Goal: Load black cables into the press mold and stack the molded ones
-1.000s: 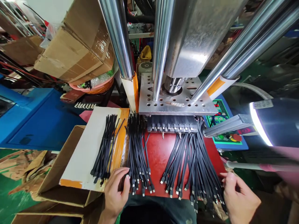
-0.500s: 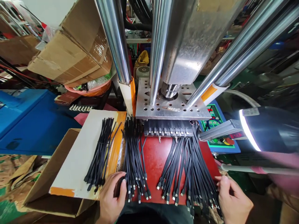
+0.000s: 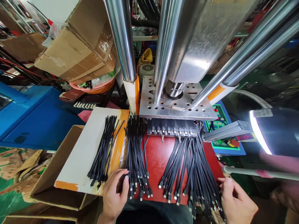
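Left hand (image 3: 115, 195): at the near edge of the bench, fingers loosely curled, fingertips resting on the near ends of the middle bundle of black flat cables with small metal-tipped connectors (image 3: 137, 161). No firm pinch is visible; the thumb lies against the bundle's left side.

Right hand (image 3: 235, 202): at the near right corner, fingers bent and partly spread, touching the outer near ends of the right-hand fan of black flat cables (image 3: 191, 169). Whether any single cable is gripped cannot be told.

Both cable groups lie on the red bench surface (image 3: 157, 158), connector ends toward the person. The fan's far ends run into the dark multi-slot mould block (image 3: 173, 129) at the far edge of the red surface.

Left of the middle bundle, a third, smaller bundle of black cables (image 3: 102, 154) lies on a white board with orange edging (image 3: 81, 155), which rests across an open brown cardboard box (image 3: 58, 174).

Above the mould block sits a perforated steel plate (image 3: 177, 105), with polished steel columns (image 3: 121, 40) rising from it. A lit work lamp with black housing (image 3: 273, 130) stands at right, beside a green control panel with coloured buttons (image 3: 221, 124). A blue machine cabinet (image 3: 30, 115) and stacked cardboard cartons (image 3: 77, 49) stand at far left.
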